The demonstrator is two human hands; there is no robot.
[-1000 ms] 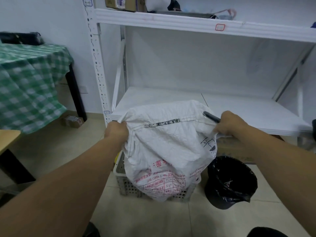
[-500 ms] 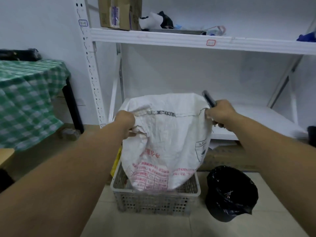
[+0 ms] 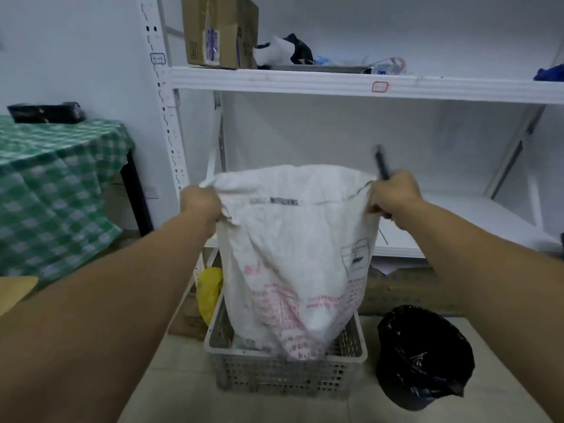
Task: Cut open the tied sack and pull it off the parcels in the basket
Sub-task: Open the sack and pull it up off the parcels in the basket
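**Sack held high over the basket, one fist on each corner**

We have the white woven sack (image 3: 293,254) dead centre in the frame. It is held up by its top edge, and its red-printed lower end hangs down inside the grey perforated basket (image 3: 283,374) at lower centre.

The left hand (image 3: 200,204), just left of centre, is a tight fist with the fingers curled round a bunch of cloth at the sack's upper left corner. Over at centre right, the right hand (image 3: 393,193) grips the upper right corner in the same way. That fist also holds a slim dark tool (image 3: 381,163) that pokes up and slightly left out of it. The tool is blurred, so we cannot say what kind it is.

Between the two fists the top seam runs nearly level, with a dark printed strip along it. Below the seam the cloth falls in loose folds. The sack hides most of the basket's inside, so we cannot make out the parcels. There is only something dark and dim on the basket floor at its left.

Around the action, a bin with a black liner (image 3: 424,358) stands on the floor just right of the basket, not touching it. A yellow bag (image 3: 210,291) sits just beside the basket's far left corner. White metal shelving (image 3: 335,85) fills the background, with a cardboard box (image 3: 218,32) on its upper shelf at top centre. At the left edge a table under a green checked cloth (image 3: 55,184) carries a black object (image 3: 45,112).
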